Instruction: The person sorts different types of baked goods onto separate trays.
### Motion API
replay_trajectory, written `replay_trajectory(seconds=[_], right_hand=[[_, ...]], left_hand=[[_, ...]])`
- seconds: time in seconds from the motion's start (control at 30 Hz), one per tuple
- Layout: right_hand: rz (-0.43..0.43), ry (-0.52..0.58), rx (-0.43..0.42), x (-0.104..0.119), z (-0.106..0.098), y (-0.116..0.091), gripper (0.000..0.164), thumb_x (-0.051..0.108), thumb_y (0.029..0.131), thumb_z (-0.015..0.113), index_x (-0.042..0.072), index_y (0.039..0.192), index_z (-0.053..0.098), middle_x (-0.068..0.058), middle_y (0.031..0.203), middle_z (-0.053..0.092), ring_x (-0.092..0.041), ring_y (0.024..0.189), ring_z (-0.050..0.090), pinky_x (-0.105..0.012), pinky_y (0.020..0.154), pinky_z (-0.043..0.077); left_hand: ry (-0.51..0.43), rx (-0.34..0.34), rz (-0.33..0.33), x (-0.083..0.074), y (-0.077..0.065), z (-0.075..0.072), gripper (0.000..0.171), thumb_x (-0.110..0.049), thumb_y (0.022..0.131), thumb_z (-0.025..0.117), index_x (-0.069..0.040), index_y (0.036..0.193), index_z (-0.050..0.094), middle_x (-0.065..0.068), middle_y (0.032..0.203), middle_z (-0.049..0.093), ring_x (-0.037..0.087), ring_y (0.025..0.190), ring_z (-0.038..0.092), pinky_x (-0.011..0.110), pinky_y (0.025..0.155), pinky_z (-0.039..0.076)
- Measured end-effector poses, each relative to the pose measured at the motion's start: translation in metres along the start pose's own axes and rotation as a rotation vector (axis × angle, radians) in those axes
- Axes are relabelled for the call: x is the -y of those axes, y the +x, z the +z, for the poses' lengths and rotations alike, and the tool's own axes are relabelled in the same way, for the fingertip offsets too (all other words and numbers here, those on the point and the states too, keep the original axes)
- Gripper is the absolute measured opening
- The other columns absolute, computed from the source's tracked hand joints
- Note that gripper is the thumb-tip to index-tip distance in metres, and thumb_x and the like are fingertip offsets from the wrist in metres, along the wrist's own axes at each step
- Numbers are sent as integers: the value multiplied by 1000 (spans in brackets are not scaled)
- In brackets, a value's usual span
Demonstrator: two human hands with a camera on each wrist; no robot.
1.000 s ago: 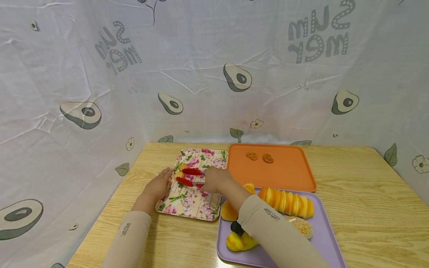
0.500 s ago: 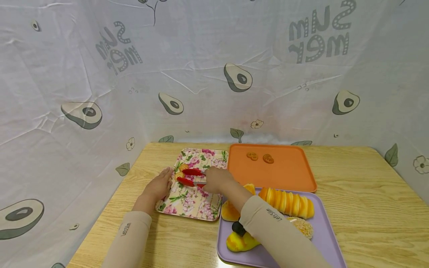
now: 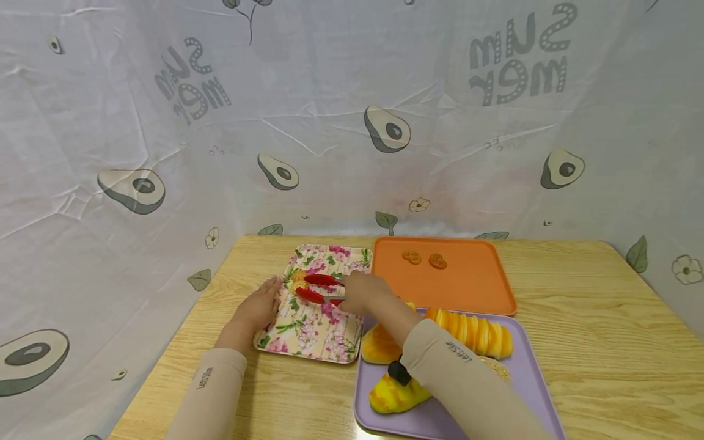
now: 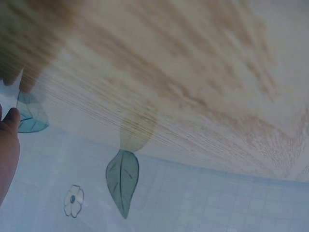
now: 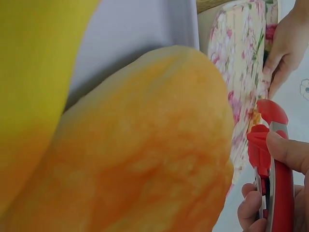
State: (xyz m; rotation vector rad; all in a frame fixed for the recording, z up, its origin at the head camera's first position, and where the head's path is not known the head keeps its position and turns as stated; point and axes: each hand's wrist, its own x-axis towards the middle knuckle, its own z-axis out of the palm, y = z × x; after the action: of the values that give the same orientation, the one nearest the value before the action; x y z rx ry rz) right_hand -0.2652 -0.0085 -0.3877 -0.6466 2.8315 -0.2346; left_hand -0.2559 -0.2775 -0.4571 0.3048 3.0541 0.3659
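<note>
In the head view my right hand (image 3: 365,292) holds red-tipped tongs (image 3: 319,297), their two arms apart. The tong tips point left at small golden cookies (image 3: 299,280) near the left edge of a floral tray (image 3: 308,333). The right wrist view shows the thumb and fingers curled round the tongs' red handle (image 5: 284,198). My left hand (image 3: 260,308) rests along that tray's left edge with its fingers extended. Only part of the left hand (image 4: 7,145) shows at the side of the left wrist view.
Behind the right hand lies an orange tray (image 3: 440,290) with two small pretzels (image 3: 437,261). A lavender tray (image 3: 365,415) holds several breads, including a ridged roll (image 3: 473,333) and a yellow bread (image 3: 393,394). My right forearm crosses above it. A patterned curtain (image 3: 330,134) hangs behind the table.
The right hand and tongs have shifted slightly right, so the tips sit a little farther from the cookies' left side. The left hand stays at the tray edge.
</note>
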Motion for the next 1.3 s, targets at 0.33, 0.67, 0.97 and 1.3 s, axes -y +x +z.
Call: replay_trajectory(seconds=[0.33, 0.67, 0.97, 1.3], right_hand=[[20, 6, -16, -14, -8, -5, 61, 40, 84, 69, 11, 135, 55, -5, 124, 59, -23, 104, 60, -40, 82, 53], [46, 5, -37, -37, -18, -13, 63, 39, 86, 67, 12, 140, 50, -9, 133, 53, -24, 105, 58, -40, 81, 52], [118, 79, -65, -68, -27, -26, 63, 37, 86, 68, 9, 139, 49, -11, 132, 53, -25, 101, 57, -41, 79, 51], [172, 64, -83, -100, -35, -41, 70, 38, 84, 71, 6, 141, 46, -14, 134, 52, -34, 110, 53, -54, 93, 44]], left_hand=[[-9, -10, 18, -1, -2, -1, 55, -14, 101, 45, 1, 150, 23, 21, 153, 22, 40, 137, 25, 54, 106, 30], [-5, -7, 16, 3, -3, 0, 55, -14, 102, 43, 1, 150, 22, 20, 154, 21, 40, 138, 23, 55, 106, 30], [-1, -18, 35, 3, -3, 1, 54, -13, 102, 44, 2, 150, 23, 22, 153, 22, 43, 134, 28, 56, 102, 34], [0, -14, 38, 1, -3, 1, 55, -13, 101, 44, 3, 149, 23, 23, 153, 22, 43, 135, 27, 56, 104, 32]])
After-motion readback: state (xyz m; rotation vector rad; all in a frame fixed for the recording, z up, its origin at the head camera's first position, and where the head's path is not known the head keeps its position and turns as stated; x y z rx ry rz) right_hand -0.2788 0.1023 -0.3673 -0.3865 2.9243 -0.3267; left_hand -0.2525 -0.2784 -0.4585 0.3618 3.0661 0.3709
